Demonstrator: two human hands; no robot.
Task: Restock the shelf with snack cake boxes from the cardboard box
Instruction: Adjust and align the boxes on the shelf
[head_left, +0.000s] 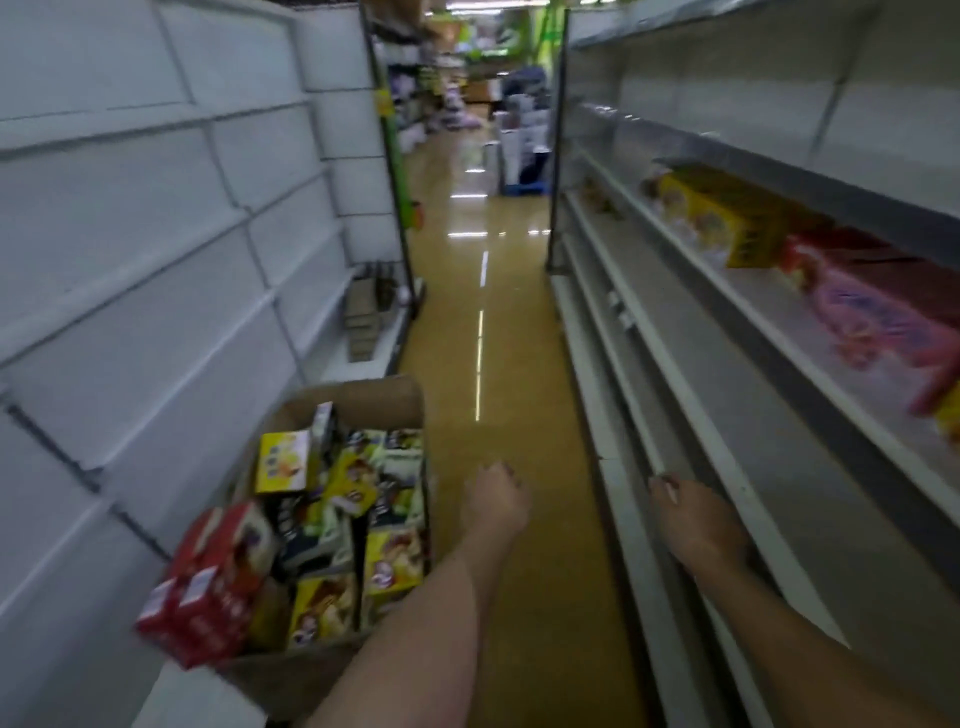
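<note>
An open cardboard box (363, 402) stands on the floor at lower left, filled with several snack cake boxes, yellow (283, 462) and red (218, 582) among them. My left hand (496, 501) hangs over the aisle floor just right of the cardboard box, fingers loosely down, holding nothing. My right hand (696, 525) rests its fingertips on the front edge of a low shelf (675, 395) on the right and holds nothing. On a higher right shelf sit yellow boxes (727, 213) and red and pink boxes (872, 306). The picture is blurred.
White shelving lines both sides of a narrow aisle with a yellow-brown floor (488, 322). The left shelving (156, 234) is bare apart from brown items (363, 312) on its bottom shelf. Stacked goods (519, 140) stand far down the aisle.
</note>
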